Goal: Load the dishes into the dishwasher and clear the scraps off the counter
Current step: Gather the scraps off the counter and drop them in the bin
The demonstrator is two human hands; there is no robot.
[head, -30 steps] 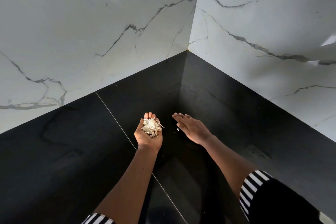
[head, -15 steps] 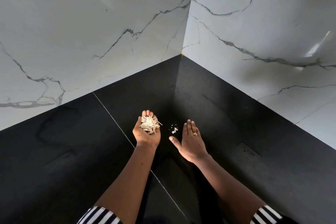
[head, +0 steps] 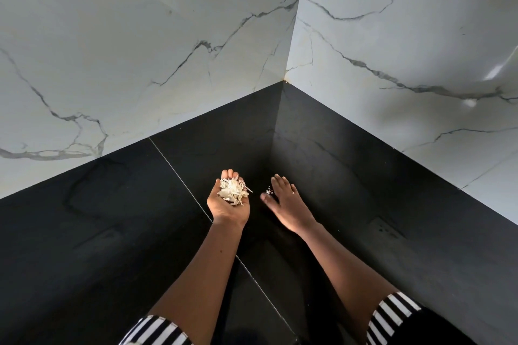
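My left hand [head: 229, 206] is palm up and cupped over the black counter [head: 112, 232], holding a heap of pale shredded scraps [head: 234, 192]. My right hand [head: 286, 202] lies flat, palm down on the counter just to the right, fingers spread, a ring on one finger. A few small white scraps [head: 269, 191] lie on the counter at the inner edge of my right hand, between thumb and forefinger. No dishes or dishwasher are in view.
The counter runs into a corner [head: 284, 82] between two white marble walls [head: 140, 50]. A thin seam [head: 179, 179] crosses the counter diagonally under my left forearm. Striped sleeves show at the bottom edge.
My right hand has turned from sideways to fingers pointing away and slid left onto the loose scraps, partly covering them. The left hand with its heap has stayed in place.
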